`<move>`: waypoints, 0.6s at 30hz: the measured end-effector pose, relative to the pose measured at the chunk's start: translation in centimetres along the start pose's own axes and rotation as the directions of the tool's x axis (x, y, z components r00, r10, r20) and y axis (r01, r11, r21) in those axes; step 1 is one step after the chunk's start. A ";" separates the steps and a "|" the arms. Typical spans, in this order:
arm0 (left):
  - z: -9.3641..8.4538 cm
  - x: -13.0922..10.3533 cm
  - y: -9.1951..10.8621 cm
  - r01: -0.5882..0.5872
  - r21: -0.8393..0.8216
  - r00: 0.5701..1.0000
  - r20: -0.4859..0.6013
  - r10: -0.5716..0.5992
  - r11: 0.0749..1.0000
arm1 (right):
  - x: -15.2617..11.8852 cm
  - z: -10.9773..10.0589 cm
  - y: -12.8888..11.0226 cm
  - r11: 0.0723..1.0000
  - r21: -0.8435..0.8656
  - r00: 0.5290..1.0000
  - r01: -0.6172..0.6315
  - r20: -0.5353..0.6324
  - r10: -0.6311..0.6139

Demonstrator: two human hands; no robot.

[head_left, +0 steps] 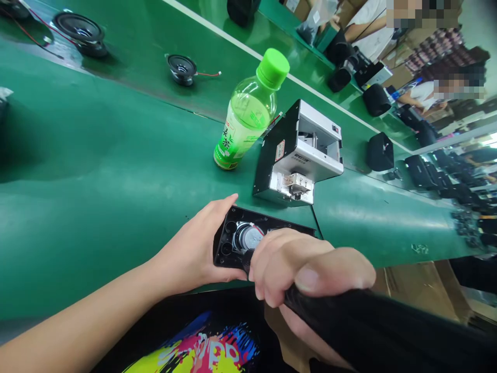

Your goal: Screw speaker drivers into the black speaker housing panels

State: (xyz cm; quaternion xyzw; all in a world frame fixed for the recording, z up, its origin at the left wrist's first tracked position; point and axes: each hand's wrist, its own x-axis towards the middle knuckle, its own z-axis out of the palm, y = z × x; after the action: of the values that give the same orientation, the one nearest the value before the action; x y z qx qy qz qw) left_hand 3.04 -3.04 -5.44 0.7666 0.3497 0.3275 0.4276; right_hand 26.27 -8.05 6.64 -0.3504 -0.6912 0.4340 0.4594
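A black speaker housing (227, 235), its inside facing up, is on the green bench in front of me. A round speaker driver with a grey magnet (250, 237) and a red wire sits in it. My left hand (205, 241) grips the housing's left end, thumb and fingers on opposite sides. My right hand (295, 264) is wrapped round a thick black electric screwdriver (373, 321), whose body runs to the lower right and whose dark front end is by the housing's near edge. The hand hides the housing's right part, and the contact of the tip cannot be seen.
A silver and black screw feeder (298, 155) stands beyond the housing, beside a green-capped drink bottle (246, 119). Loose speakers (181, 68) with wires lie at the far left. Black speaker cases (380, 151) line the bench's far side, where other people work. A cardboard box (423, 290) is at right.
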 end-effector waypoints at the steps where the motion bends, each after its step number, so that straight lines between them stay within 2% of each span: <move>1: -0.3 0.1 0.2 0.022 -0.015 0.999 0.027 -0.021 1.000 | -0.2 0.5 0.4 0.999 0.016 0.999 0.050 -0.008 -0.050; 3: -0.9 0.3 0.7 0.065 -0.039 0.995 0.079 -0.062 0.997 | 0.0 1.7 1.3 0.976 0.073 0.976 0.203 -0.092 -0.196; 5: -1.3 0.5 0.9 0.090 -0.051 0.991 0.105 -0.084 0.995 | 0.3 3.1 2.2 0.925 0.117 0.917 0.361 -0.223 -0.330; 7: -1.3 0.7 0.9 0.095 -0.058 0.990 0.107 -0.088 0.994 | 0.5 4.3 3.0 0.896 0.133 0.880 0.424 -0.295 -0.373; 13: -0.7 0.8 0.7 0.089 -0.014 0.986 0.143 -0.086 0.996 | 0.5 5.2 4.1 0.889 0.171 0.871 0.426 -0.345 -0.351; 18: -1.5 1.5 1.4 0.067 0.104 0.977 0.196 -0.086 0.992 | 0.0 5.1 3.8 0.923 0.149 0.873 0.355 -0.406 -0.271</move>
State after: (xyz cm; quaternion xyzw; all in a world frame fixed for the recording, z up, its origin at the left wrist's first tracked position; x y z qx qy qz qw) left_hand 3.02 -1.70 -3.23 0.8014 0.3495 0.2145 0.4354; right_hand 21.82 -8.00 2.17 -0.2573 -0.5854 0.3511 0.6840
